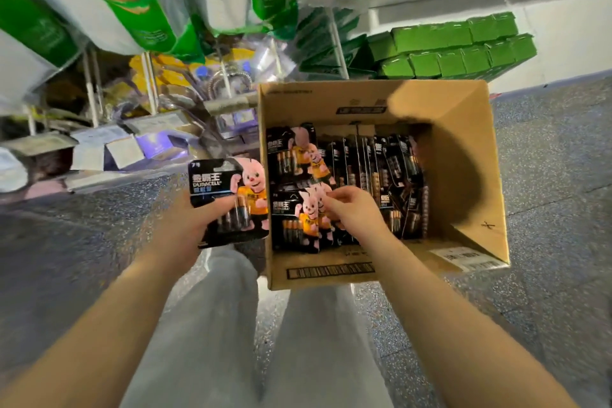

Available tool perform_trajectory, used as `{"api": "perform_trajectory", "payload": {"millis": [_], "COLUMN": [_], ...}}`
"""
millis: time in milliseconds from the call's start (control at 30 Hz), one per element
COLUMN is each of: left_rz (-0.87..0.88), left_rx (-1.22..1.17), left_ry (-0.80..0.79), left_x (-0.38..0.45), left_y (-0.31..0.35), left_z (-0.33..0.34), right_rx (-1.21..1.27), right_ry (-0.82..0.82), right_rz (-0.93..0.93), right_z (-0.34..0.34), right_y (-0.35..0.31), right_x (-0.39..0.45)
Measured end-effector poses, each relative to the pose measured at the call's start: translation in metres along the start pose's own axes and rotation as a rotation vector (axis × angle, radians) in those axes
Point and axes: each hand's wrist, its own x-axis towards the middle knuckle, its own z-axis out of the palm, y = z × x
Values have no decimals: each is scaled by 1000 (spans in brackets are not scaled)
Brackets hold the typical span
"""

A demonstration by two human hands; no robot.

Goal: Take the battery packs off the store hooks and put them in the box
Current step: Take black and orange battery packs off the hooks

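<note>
Two hands work over the box (470,149) on the floor. Left hand (195,225) grips one battery pack (228,195) just beside the box; right hand (351,209) pinches another pack (306,209) inside. These carded packs look stiff, slick and fairly light; best held by the card edge. Many more lie inside, too overlapped to count.

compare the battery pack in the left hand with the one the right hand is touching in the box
The left hand grips its battery pack outside the cardboard box, over the floor. The right hand pinches the other pack inside the box, among other packs. Both are black cards with a pink bunny.
</note>
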Motion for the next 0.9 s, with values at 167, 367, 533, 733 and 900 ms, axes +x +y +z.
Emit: {"api": "perform_trajectory", "payload": {"millis": [167,367,533,733,900], "left_rz": [-35,-27,-35,-28,-11], "left_rx": [2,-54,-106,-158,-161], "left_ry": [-31,-43,-37,-63,-163], "left_x": [-2,0,-1,-4,-5], "left_y": [-24,-31,-28,-26,-26], "left_z": [7,6,7,8,4], "right_rx": [-145,-261,-42,114,-43], "right_ry": [44,22,128,-60,-175], "right_rz": [6,-84,-95,-202,-190], "right_z": [18,38,-1,-37,25], "right_y": [11,11,-19,-63,-68], "right_x": [9,6,-18,-70,-73]}}
